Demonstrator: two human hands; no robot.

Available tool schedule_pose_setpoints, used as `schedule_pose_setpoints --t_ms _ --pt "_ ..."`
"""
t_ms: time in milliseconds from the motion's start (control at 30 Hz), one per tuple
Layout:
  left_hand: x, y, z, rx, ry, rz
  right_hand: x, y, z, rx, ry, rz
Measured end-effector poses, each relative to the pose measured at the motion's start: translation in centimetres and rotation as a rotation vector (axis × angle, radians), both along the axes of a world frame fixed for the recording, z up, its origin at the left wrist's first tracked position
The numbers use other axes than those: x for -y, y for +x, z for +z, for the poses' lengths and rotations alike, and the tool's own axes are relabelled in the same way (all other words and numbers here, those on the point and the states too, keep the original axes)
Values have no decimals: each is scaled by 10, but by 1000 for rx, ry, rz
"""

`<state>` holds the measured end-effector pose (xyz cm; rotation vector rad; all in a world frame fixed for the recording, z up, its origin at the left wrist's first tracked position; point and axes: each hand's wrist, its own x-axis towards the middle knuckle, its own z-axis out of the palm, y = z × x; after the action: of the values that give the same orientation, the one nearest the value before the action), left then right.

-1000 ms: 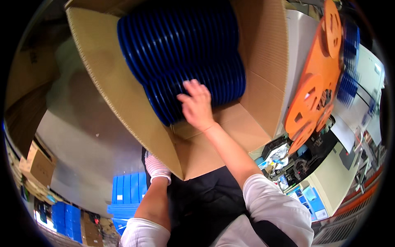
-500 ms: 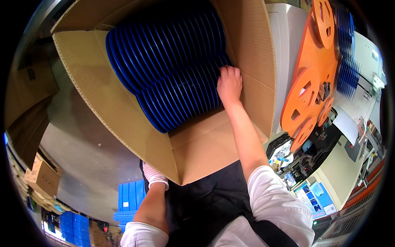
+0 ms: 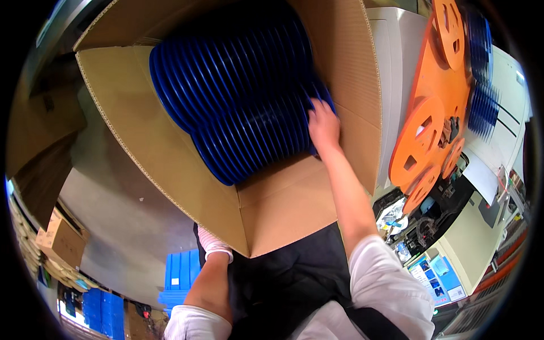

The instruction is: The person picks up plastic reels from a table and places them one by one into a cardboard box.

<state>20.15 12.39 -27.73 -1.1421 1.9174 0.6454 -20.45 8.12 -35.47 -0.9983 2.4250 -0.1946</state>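
Inside the big cardboard box (image 3: pixel 170 147), the right hand (image 3: pixel 323 126) is down among the blue reels (image 3: pixel 238 107), and what a stack that is — two rows of thin blue discs standing on edge, packed face to face, filling most of the carton. The bare hand sits at the right end of the lower row, palm against the outermost disc, fingers (image 3: pixel 315 105) spread a little and curled over the blue rim. It is touching, pressing flat; whether it has actually clamped onto a reel, I cannot tell from this angle. The reels run away from the hand to the left and upward, so the hand is wedged between the last disc and the right wall of the box.

Now the left hand (image 3: pixel 214 245) — white glove on, tucked low under the front corner of the carton, just touching the cardboard edge. Only the knuckles and cuff show, so how far its fingers are apart is hidden.

Off to the right, well apart from the box, orange reels (image 3: pixel 430 130) lean on a white table (image 3: pixel 396 68), with more blue discs behind them. Blue crates (image 3: pixel 178 277) sit on the floor below.
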Motion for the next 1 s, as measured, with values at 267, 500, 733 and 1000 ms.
schedule_pose_setpoints --t_ms 267,500,733,1000 --pt "15 -7 -7 -69 82 291 -104 35 28 118 131 -135" --pt "16 2 -10 -68 68 173 -76 21 44 26 -178 -152" --pt "4 18 -17 -24 66 66 -26 11 21 2 -269 -24" --pt "22 -12 14 74 74 -292 41 1 -25 -7 122 8"
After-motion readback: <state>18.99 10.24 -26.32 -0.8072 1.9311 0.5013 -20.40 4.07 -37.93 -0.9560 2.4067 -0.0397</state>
